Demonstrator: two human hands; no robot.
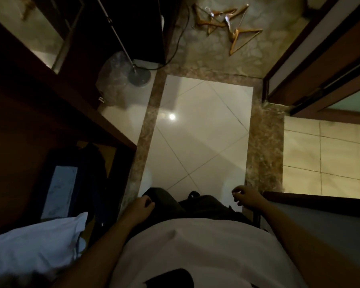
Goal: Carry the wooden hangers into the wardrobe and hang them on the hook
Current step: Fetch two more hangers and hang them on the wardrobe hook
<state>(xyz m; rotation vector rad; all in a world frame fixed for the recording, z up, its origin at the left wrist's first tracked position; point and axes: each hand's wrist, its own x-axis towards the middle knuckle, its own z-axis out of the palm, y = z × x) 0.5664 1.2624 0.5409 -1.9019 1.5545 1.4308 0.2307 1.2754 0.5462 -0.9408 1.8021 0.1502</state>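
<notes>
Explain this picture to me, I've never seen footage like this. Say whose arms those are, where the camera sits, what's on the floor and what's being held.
There is no machine here and only one picture. It comes from a wide-angle camera worn on a person's head, looking forward and down, so you see their own body and arms from above. The left hand and right hand hang by the hips, fingers loosely curled, holding nothing. Below is a tiled floor. Further ahead, at the top of the picture, several wooden hangers lie in a loose pile on the floor, not yet picked up. The round base of a stand sits to the left, beside dark wooden furniture.
</notes>
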